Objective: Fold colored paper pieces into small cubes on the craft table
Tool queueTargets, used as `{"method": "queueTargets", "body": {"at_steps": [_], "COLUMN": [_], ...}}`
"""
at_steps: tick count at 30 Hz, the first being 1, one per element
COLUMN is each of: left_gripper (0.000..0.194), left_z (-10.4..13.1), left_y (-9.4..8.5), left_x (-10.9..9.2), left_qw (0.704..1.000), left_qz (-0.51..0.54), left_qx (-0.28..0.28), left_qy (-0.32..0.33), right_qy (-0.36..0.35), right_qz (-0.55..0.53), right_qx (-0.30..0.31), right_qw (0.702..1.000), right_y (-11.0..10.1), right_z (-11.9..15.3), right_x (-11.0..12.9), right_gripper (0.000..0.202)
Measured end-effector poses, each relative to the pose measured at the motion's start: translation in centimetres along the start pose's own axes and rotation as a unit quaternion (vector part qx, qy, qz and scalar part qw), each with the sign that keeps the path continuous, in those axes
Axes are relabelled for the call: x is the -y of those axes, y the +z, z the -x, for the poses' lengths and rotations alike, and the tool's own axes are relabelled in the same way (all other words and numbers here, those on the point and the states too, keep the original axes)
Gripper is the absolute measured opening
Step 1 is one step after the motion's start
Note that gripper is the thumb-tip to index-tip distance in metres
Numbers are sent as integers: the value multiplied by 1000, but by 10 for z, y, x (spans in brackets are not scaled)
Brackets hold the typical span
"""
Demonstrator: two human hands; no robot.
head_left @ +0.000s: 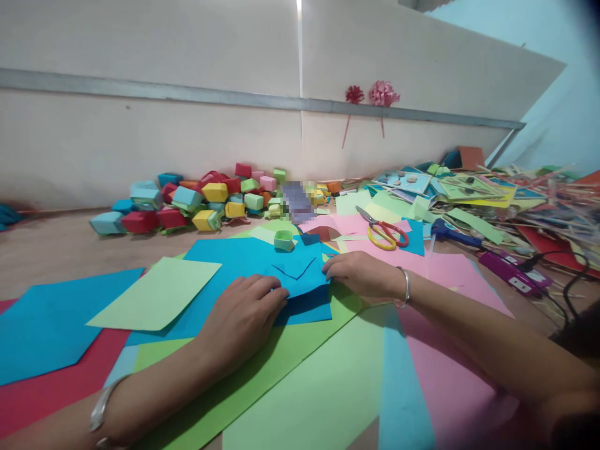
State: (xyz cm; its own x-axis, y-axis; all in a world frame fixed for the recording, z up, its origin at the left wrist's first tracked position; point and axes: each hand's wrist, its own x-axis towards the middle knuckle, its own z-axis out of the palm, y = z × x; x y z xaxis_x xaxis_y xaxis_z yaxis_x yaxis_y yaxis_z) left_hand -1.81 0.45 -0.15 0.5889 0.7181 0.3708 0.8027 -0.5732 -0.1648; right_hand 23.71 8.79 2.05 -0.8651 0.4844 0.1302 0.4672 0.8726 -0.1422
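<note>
A small blue paper piece (302,278) with a V-shaped slit or fold lies over larger blue sheets (225,253). At its lower left edge is my left hand (244,312), fingers curled together on the paper. My right hand (359,273) pinches the same piece at its right edge. Just beyond the piece stands a small open green paper box (284,240). A pale green sheet (157,294) rests to the left of my left hand. Red-and-yellow-handled scissors (382,231) lie past my right hand, on pink paper.
Folded colourful paper boxes (187,200) are heaped along the wall. A blue glue gun (454,234), a purple power strip (515,275) with cables, and piled paper crafts (473,187) are at the right. Large coloured sheets (323,381) spread beneath my arms.
</note>
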Motion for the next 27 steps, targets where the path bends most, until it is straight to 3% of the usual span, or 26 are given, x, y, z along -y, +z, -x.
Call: {"method": "queueTargets", "body": {"at_steps": [2, 5, 7, 10, 13, 18, 21, 23, 25, 27], "left_gripper": [35, 35, 32, 34, 36, 36, 28, 22, 21, 23], "left_z": [1, 2, 1, -2, -4, -4, -2, -2, -2, -4], "left_y": [2, 5, 7, 7, 4, -1, 1, 2, 2, 1], "left_x": [1, 3, 6, 9, 9, 5, 4, 5, 5, 4], "left_qw": [1000, 996, 983, 960, 954, 962, 972, 978, 979, 977], "left_qz": [6, 75, 142, 190, 159, 91, 76, 62, 41, 23], "left_qx": [-7, 26, 48, 74, 116, 140, 99, 83, 97, 123], "left_qy": [-6, -51, -106, -191, -228, -217, -200, -183, -173, -172], "right_qy": [0, 0, 34, 122, 160, 153, 103, 20, -68, -112], "right_qz": [-5, -35, -70, -93, -63, 36, 114, 151, 160, 157], "right_qx": [-6, -34, -47, -60, -64, -22, -59, -109, -129, -105], "right_qw": [1000, 999, 996, 986, 983, 987, 986, 982, 976, 976], "right_y": [-1, 3, 9, 18, 25, 32, 36, 37, 37, 34], "right_z": [0, -3, -6, -10, -13, -18, -17, -16, -14, -13], "right_x": [4, 12, 16, 20, 22, 21, 20, 23, 30, 38], "right_gripper": [15, 23, 10, 11, 20, 27, 28, 27, 27, 28]}}
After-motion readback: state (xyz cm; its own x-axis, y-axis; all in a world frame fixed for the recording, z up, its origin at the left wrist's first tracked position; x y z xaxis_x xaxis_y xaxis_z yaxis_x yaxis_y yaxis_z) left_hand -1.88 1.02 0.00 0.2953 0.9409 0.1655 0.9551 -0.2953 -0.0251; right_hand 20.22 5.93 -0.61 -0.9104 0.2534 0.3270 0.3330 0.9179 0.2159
